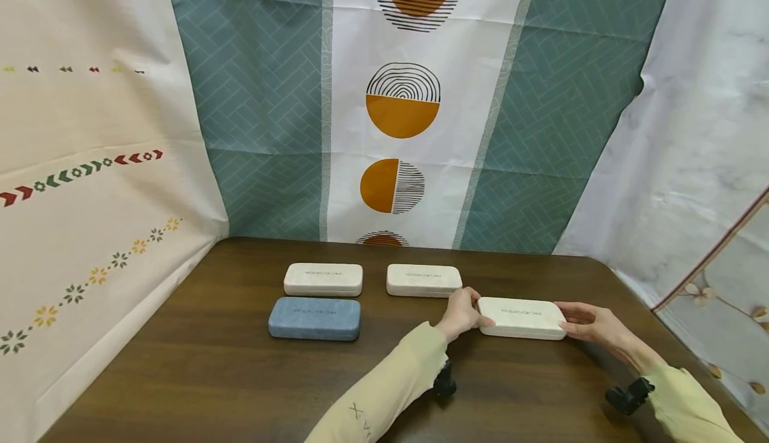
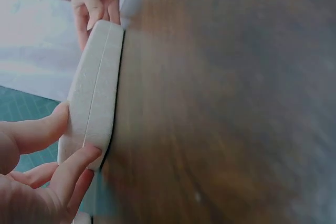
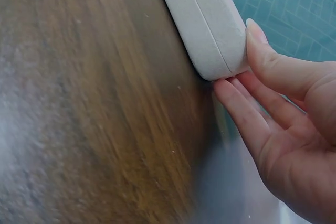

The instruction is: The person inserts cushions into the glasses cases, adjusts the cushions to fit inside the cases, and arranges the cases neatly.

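Observation:
A cream-white glasses case [image 1: 521, 317] with small lettering on its lid lies at the right of the dark wooden table. My left hand [image 1: 460, 313] holds its left end; in the left wrist view the fingertips [image 2: 92, 152] press on the side where the seam runs. At the opposite end my right hand [image 1: 591, 326] grips the case, thumb on one face and fingers at the corner, as the right wrist view shows. The case [image 3: 210, 30] looks closed, its seam line unbroken.
Behind the left hand sits a second white case [image 1: 424, 280]. Further left, another white case [image 1: 323, 279] stands behind a blue case [image 1: 315, 319]. Patterned cloth [image 1: 270, 129] hangs along the back and sides of the table [image 1: 198, 376].

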The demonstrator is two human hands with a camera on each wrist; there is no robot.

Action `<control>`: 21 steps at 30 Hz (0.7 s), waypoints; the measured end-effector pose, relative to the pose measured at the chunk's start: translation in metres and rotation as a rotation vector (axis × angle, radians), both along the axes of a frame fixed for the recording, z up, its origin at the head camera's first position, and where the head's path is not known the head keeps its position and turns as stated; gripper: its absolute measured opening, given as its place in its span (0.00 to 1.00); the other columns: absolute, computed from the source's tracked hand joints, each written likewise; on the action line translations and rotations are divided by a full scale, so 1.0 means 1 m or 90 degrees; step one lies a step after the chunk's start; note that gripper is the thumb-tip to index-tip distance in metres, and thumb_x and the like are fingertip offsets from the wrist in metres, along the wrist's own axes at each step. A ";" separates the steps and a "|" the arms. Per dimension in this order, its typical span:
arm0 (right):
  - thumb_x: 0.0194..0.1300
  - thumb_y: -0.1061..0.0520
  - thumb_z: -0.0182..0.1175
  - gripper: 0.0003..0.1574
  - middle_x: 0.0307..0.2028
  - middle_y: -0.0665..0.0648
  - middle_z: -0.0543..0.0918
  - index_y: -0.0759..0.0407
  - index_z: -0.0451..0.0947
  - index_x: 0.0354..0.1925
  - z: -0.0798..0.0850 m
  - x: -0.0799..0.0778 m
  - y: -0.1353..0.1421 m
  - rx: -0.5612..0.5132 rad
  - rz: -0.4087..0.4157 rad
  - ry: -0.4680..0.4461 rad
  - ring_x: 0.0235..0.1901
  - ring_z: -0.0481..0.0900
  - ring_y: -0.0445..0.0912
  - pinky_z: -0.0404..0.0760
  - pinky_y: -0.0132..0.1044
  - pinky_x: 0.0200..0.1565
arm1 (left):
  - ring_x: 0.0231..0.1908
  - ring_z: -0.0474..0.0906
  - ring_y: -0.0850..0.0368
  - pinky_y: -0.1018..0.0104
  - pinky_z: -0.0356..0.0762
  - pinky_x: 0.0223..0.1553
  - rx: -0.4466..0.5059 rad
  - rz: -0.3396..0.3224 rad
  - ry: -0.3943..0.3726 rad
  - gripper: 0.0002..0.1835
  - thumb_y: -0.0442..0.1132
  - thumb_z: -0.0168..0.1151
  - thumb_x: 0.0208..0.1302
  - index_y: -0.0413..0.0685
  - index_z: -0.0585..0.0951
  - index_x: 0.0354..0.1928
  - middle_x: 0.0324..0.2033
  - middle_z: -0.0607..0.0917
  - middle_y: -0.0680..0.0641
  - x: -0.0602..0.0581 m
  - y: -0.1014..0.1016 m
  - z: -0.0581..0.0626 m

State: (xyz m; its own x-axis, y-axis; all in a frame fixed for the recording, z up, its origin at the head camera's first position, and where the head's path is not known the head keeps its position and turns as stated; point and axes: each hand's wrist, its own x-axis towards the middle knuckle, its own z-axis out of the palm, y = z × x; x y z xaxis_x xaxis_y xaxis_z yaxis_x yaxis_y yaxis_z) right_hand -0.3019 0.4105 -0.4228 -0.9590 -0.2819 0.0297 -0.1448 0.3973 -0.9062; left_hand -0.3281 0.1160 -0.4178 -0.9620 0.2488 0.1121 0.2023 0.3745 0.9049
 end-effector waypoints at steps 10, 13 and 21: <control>0.58 0.64 0.61 0.35 0.52 0.72 0.69 0.80 0.58 0.58 -0.003 -0.002 -0.012 -0.019 0.034 -0.014 0.44 0.74 0.38 0.76 0.37 0.41 | 0.17 0.72 0.59 0.71 0.73 0.20 -0.023 -0.028 -0.012 0.23 0.29 0.75 0.38 0.36 0.73 0.37 0.27 0.71 0.47 0.008 -0.021 0.002; 0.58 0.66 0.61 0.34 0.51 0.73 0.70 0.81 0.58 0.57 -0.001 -0.003 -0.020 -0.025 0.057 -0.009 0.44 0.74 0.40 0.76 0.38 0.41 | 0.20 0.72 0.59 0.70 0.75 0.21 -0.020 -0.038 -0.019 0.23 0.29 0.75 0.39 0.36 0.73 0.38 0.27 0.71 0.47 0.009 -0.030 0.002; 0.55 0.65 0.64 0.32 0.50 0.74 0.70 0.79 0.63 0.53 0.001 -0.003 -0.044 -0.004 0.084 0.012 0.44 0.75 0.41 0.77 0.38 0.39 | 0.25 0.72 0.58 0.68 0.76 0.21 -0.012 -0.073 -0.036 0.23 0.27 0.74 0.39 0.34 0.72 0.39 0.28 0.73 0.46 0.009 -0.058 0.004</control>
